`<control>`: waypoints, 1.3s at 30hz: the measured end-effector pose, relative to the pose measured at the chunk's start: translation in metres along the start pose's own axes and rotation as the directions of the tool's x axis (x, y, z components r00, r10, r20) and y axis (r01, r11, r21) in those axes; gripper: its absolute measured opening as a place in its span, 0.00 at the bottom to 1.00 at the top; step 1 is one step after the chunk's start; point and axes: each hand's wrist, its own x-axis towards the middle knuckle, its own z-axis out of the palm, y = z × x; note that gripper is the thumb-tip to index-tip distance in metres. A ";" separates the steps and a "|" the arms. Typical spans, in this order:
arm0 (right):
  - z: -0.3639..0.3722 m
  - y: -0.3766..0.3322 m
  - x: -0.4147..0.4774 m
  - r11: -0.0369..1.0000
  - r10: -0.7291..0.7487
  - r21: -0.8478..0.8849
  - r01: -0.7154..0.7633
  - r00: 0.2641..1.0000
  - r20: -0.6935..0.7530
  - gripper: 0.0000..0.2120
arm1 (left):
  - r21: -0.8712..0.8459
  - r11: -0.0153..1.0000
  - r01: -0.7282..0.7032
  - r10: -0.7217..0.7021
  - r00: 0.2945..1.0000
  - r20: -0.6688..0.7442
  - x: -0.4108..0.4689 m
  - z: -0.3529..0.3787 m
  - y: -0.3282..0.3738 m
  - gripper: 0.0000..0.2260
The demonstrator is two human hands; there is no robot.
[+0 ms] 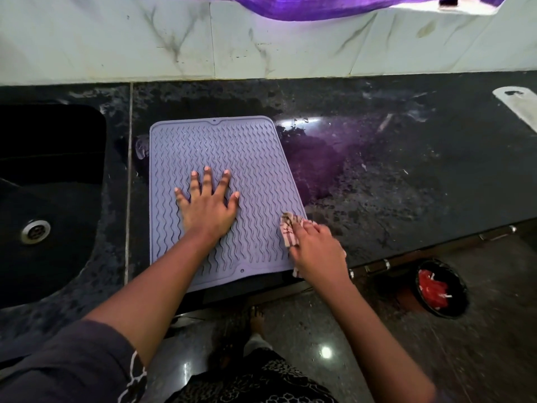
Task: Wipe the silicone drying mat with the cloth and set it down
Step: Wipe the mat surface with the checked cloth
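A lavender silicone drying mat with wavy ridges lies flat on the dark stone counter, its near edge hanging slightly over the counter front. My left hand presses flat on the middle of the mat, fingers spread. My right hand is closed on a small pale cloth with dark stripes and holds it against the mat's near right edge.
A black sink with a metal drain is set into the counter left of the mat. The counter right of the mat looks wet. A white marble wall rises behind. A black bin with red contents stands on the floor.
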 end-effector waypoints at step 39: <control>0.024 -0.015 -0.059 0.997 -0.074 -0.041 0.072 0.996 -0.049 0.20 | 0.002 1.000 -0.001 0.001 1.000 -0.002 0.000 0.000 0.000 0.27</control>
